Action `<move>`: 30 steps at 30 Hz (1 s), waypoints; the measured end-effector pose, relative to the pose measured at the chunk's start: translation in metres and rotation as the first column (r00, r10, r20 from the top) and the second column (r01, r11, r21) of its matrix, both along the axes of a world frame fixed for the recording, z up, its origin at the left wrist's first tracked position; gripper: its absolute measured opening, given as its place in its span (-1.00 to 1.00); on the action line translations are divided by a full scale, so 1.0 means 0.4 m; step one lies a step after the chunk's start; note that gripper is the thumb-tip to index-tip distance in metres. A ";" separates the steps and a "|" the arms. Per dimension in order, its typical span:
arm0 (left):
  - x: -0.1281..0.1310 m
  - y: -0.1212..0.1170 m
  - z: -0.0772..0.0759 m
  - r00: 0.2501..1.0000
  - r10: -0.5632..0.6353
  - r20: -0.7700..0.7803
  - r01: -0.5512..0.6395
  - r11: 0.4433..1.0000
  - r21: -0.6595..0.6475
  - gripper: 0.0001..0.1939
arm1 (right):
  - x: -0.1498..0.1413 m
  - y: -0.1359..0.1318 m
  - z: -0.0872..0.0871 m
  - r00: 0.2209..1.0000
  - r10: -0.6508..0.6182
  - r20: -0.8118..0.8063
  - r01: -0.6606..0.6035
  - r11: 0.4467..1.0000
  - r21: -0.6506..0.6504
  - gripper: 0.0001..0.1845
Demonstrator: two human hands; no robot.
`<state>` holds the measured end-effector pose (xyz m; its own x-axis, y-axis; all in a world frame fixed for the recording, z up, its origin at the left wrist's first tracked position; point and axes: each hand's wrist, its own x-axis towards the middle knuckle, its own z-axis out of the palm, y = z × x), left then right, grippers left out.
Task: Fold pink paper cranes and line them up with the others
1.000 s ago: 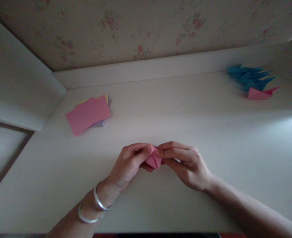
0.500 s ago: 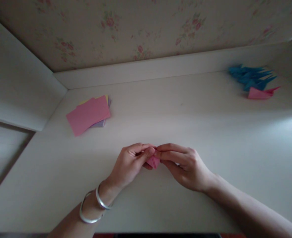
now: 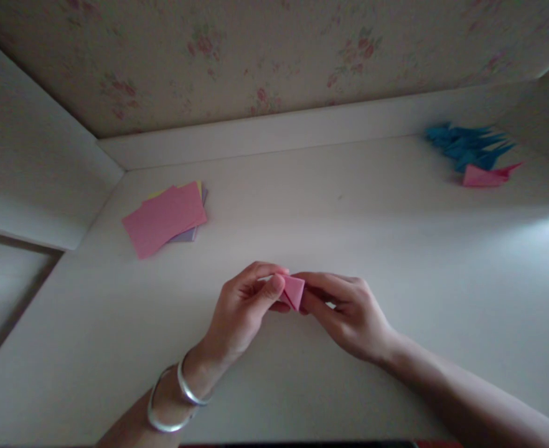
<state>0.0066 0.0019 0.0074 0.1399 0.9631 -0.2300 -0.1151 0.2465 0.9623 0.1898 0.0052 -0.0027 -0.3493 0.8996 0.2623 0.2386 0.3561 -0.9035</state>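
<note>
Left forearm (image 3: 138, 426) and right forearm (image 3: 461, 386) converge toward the centre from below. Left hand (image 3: 239, 305): thumb (image 3: 272, 289) extended over curled fingers (image 3: 260, 268) in a pinch. Right hand (image 3: 358, 317): fingers bent toward the left hand, index fingertip hidden, wrist (image 3: 393, 345) nearly straight.

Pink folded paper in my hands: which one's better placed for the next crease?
Probably your right hand: its fingers sit at the right edge of the pink folded paper, while your left hand pins the left side under its thumb.
</note>
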 end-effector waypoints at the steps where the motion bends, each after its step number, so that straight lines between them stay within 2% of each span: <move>1: 0.002 0.000 0.001 1.000 -0.014 0.017 0.015 0.999 -0.031 -0.68 | 0.002 0.001 -0.004 0.998 -0.053 0.018 0.050 0.993 0.106 -0.77; 3: 0.006 0.000 0.003 0.999 0.014 0.035 -0.012 0.998 -0.062 -0.60 | 0.005 0.002 -0.012 0.991 -0.125 0.042 0.107 0.950 0.294 -0.76; 6: 0.009 0.003 -0.002 0.996 0.058 0.075 -0.050 0.993 -0.110 -0.65 | 0.011 0.000 -0.021 0.971 -0.206 0.124 0.126 0.875 0.468 -0.75; 9: 0.010 0.001 -0.008 0.988 0.019 0.151 0.000 0.992 -0.123 -0.77 | 0.014 -0.003 -0.022 0.937 -0.282 0.206 0.119 0.813 0.570 -0.77; 14: 0.016 -0.008 -0.006 0.958 -0.126 0.259 0.147 0.987 -0.062 -0.72 | 0.015 -0.005 -0.021 0.920 -0.336 0.203 0.133 0.753 0.644 -0.79; 16: 0.016 -0.009 -0.007 0.952 -0.138 0.274 0.151 0.988 -0.027 -0.68 | 0.015 -0.007 -0.022 0.930 -0.312 0.196 0.124 0.765 0.631 -0.76; 19: 0.011 -0.009 -0.013 0.948 -0.132 0.289 0.139 0.990 -0.004 -0.65 | 0.015 -0.010 -0.021 0.953 -0.255 0.164 0.120 0.814 0.569 -0.75; 23: 0.007 -0.005 -0.011 0.961 -0.135 0.242 0.136 0.991 0.009 -0.69 | 0.015 -0.010 -0.017 0.975 -0.206 0.082 0.136 0.848 0.512 -0.73; 30: 0.003 0.004 0.007 0.995 -0.060 -0.075 0.064 0.997 0.047 -0.84 | 0.009 -0.005 -0.022 0.990 -0.139 0.029 0.116 0.907 0.406 -0.63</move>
